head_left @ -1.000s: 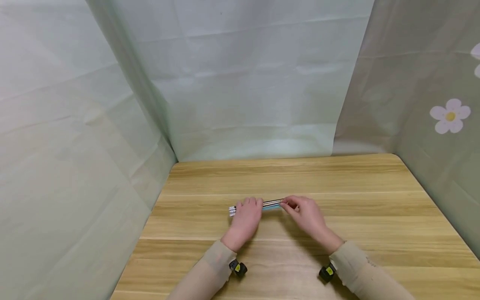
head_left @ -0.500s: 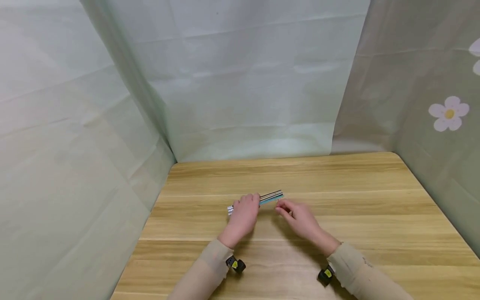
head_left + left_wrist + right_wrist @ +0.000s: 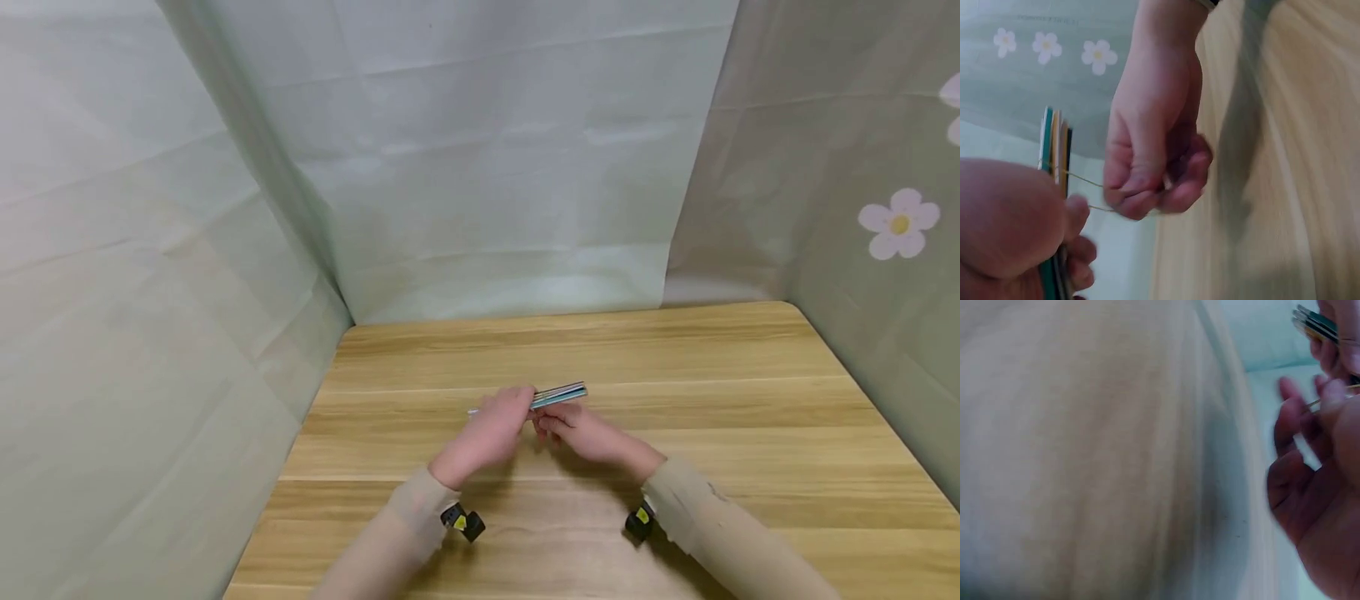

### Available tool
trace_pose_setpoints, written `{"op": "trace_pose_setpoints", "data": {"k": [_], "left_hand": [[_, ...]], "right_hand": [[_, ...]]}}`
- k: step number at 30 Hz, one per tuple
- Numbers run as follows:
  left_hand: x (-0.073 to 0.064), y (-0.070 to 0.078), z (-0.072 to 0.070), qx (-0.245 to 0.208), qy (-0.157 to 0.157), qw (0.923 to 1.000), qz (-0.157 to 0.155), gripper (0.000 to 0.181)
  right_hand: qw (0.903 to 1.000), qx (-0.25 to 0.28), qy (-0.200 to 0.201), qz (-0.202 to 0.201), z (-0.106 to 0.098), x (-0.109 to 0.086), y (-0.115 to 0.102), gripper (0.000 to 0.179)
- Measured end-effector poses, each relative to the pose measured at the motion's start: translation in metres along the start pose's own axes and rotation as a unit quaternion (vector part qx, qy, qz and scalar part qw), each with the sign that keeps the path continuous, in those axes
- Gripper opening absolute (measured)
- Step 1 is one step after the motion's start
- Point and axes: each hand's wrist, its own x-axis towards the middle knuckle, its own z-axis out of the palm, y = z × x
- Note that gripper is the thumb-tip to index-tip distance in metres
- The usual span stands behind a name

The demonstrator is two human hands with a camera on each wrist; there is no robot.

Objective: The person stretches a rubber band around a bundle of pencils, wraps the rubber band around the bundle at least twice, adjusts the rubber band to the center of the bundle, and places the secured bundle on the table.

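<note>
A bundle of slim pencils (image 3: 561, 395) in teal, white, yellow and black is gripped by my left hand (image 3: 495, 425), which covers its middle. Their far ends stick out to the right, above my right hand (image 3: 588, 433). In the left wrist view, a thin yellow rubber band (image 3: 1083, 178) passes round the pencils (image 3: 1054, 137) and stretches across to my right fingers, which pinch it. Both strands of the band show between the bundle and the right fingertips. The right wrist view catches a short piece of the band (image 3: 1314, 403) by the right fingers.
Both hands work over a wooden table (image 3: 720, 400), whose back edge meets a pale fabric curtain (image 3: 487, 208). More curtain hangs on the left and right sides. A black wrist camera (image 3: 463, 522) sits under the left sleeve, another camera (image 3: 639, 523) under the right.
The right hand has moved from the pencils' right end leftward, below the bundle and close to the left hand. The bundle has tilted up at its right end and shifted slightly right.
</note>
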Motion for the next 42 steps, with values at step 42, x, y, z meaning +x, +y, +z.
{"op": "trace_pose_setpoints", "data": {"k": [42], "left_hand": [[0.011, -0.029, 0.024, -0.06, 0.157, 0.9775, -0.127, 0.006]], "right_hand": [[0.7873, 0.576, 0.167, 0.142, 0.015, -0.002, -0.054, 0.06]]}}
